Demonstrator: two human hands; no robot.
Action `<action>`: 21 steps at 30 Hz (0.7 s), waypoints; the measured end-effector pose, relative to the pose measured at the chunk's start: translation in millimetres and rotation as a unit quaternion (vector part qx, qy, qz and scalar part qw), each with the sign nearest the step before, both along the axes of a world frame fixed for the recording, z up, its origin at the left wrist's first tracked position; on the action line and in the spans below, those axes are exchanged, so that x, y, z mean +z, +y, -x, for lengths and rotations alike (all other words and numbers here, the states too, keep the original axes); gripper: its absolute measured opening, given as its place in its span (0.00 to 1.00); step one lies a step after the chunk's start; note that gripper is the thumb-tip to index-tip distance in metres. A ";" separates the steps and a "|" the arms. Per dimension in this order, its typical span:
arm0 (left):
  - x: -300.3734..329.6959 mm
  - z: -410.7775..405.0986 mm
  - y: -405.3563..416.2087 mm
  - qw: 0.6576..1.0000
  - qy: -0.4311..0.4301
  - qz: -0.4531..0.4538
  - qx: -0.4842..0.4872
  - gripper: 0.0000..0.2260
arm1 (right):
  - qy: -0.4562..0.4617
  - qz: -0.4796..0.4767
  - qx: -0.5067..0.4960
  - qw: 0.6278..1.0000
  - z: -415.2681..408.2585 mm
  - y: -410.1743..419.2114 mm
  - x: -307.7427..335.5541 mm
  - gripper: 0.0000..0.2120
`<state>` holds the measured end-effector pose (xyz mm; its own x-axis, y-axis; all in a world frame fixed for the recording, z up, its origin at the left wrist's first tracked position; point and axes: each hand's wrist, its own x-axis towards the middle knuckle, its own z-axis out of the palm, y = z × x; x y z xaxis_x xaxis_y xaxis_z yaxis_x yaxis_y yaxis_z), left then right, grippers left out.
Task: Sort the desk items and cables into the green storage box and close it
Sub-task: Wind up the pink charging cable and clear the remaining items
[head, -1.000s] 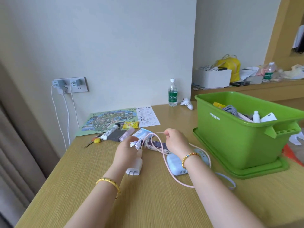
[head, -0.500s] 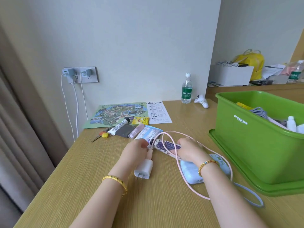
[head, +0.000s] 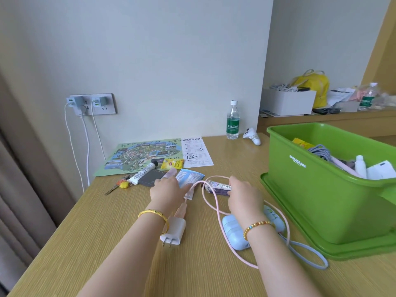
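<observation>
The head view looks down on a wooden surface [head: 107, 243] set against a pale wall. A green storage box [head: 317, 189] stands at the right on its own green lid [head: 300, 241], open on top and already holding a grey cable, a white bottle and some packets.

A thin pink cable [head: 211, 207] loops across the middle of the surface. One end runs into a white charger plug [head: 174, 231] that lies flat, prongs toward the person, just beside the left wrist. The left hand [head: 166, 191] rests palm down with fingers fairly straight over the cable and a blue packet [head: 189, 175]; whether it pinches the cable cannot be told. The right hand [head: 244, 195] has its fingers curled round the far part of the cable loop, beside a small purple-patterned tube [head: 217, 186]. Under the right wrist lies a pale blue case [head: 232, 230] with a blue strap [head: 310, 254] trailing toward the lid.

Farther back lie a white tube [head: 142, 173], a dark card [head: 152, 177], keys [head: 120, 185], a yellow sachet [head: 172, 163] and a map sheet [head: 137, 156], near the left edge. A water bottle [head: 233, 120] stands by the wall. The near part of the surface, left of the arms, offers open room.
</observation>
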<state>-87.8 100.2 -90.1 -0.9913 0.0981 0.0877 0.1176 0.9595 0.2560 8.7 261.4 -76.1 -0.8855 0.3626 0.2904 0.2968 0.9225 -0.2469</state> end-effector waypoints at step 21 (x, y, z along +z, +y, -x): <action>33.1 -16.5 -2.3 0.875 0.077 -0.476 0.041 0.07 | 0.269 0.430 0.008 0.862 -15.2 7.6 19.1 0.09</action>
